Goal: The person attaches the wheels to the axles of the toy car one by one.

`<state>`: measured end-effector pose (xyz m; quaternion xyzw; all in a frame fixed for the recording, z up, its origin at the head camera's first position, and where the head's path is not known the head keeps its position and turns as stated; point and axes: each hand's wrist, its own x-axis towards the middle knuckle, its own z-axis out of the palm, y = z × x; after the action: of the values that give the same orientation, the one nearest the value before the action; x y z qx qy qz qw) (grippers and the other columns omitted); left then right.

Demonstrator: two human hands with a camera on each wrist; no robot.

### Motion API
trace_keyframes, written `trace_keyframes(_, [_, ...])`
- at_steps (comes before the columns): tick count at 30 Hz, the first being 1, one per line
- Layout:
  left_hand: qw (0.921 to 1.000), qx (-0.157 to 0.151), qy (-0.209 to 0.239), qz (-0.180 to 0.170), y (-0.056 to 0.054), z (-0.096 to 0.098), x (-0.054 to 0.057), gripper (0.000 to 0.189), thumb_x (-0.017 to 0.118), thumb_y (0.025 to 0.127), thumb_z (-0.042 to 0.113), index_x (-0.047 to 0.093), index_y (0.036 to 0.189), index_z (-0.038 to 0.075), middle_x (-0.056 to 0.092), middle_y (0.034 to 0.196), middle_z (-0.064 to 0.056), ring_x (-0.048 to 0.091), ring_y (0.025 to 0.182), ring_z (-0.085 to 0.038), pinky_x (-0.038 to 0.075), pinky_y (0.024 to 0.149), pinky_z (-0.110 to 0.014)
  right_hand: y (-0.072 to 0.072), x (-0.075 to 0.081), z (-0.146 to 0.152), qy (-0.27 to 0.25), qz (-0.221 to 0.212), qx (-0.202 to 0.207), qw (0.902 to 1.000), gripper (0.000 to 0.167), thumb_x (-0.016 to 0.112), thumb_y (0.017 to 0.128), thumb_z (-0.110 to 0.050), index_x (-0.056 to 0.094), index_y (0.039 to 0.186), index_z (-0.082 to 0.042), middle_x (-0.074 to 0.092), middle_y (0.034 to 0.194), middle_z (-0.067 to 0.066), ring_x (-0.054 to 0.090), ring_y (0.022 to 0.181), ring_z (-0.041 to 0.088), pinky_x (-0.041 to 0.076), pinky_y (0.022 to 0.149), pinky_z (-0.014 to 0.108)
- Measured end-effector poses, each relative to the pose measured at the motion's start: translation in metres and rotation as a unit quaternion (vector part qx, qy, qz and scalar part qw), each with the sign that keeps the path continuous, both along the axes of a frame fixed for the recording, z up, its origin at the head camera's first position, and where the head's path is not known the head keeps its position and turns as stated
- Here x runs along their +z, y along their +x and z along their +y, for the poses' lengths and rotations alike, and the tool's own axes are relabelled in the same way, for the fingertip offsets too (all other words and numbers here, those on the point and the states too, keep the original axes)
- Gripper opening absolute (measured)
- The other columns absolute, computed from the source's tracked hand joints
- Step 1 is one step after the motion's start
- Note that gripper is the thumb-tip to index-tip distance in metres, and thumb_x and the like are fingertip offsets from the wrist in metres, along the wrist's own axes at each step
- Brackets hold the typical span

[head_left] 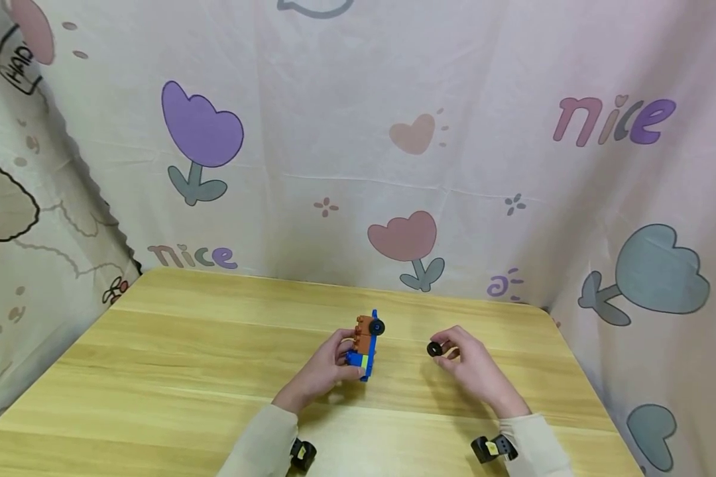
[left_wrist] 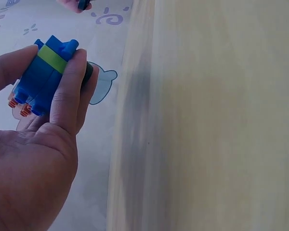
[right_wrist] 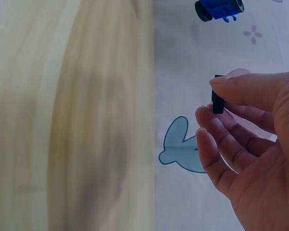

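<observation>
Above the middle of the table, my left hand (head_left: 322, 371) grips a toy car built of bricks (head_left: 365, 344), held on end. It has a blue base, orange bricks and a lime-green strip, and a black wheel (head_left: 377, 327) sits near its upper end. Thumb and fingers wrap its lower blue part, shown in the left wrist view as blue bricks (left_wrist: 43, 79). To the right, apart from the car, my right hand (head_left: 474, 368) pinches a small black wheel (head_left: 434, 349) between thumb and fingertips. This wheel (right_wrist: 217, 95) appears edge-on in the right wrist view.
The wooden table (head_left: 173, 371) stretches out below both hands. A pale curtain (head_left: 310, 132) printed with flowers and lettering hangs behind its far edge and along the sides. Each wrist wears a black camera strap, such as the right strap (head_left: 492, 448).
</observation>
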<state>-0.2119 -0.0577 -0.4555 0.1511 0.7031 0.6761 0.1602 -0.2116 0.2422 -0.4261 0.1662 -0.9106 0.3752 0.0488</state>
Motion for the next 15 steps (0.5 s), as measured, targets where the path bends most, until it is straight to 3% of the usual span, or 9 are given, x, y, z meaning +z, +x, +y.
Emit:
trace_keyframes(6, [1.0000,-0.003,-0.003,0.001,0.001,0.000,-0.001,0.069,0.072,0.089,0.009,0.033,0.146,0.003,0.051,0.139,-0.018,0.050,0.124,-0.036,0.039,0.104,-0.052,0.004,-0.004,-0.004,-0.002,-0.012,0.002,0.9999,0.034,0.073,0.081,0.007,0.065,0.112,-0.004,0.060,0.099,-0.001,0.059,0.085,0.015,0.053,0.078,0.034])
trace_keyframes(15, [0.9998,-0.013,0.011,-0.006,0.002,0.000,-0.002,0.069,0.072,0.088,0.009,0.033,0.145,0.002,0.050,0.138,-0.016,0.048,0.126,-0.036,0.036,0.106,-0.053,0.012,-0.005,-0.009,0.005,0.013,0.033,0.9993,0.033,0.074,0.081,0.005,0.065,0.112,-0.003,0.061,0.099,-0.002,0.060,0.086,0.016,0.054,0.077,0.034])
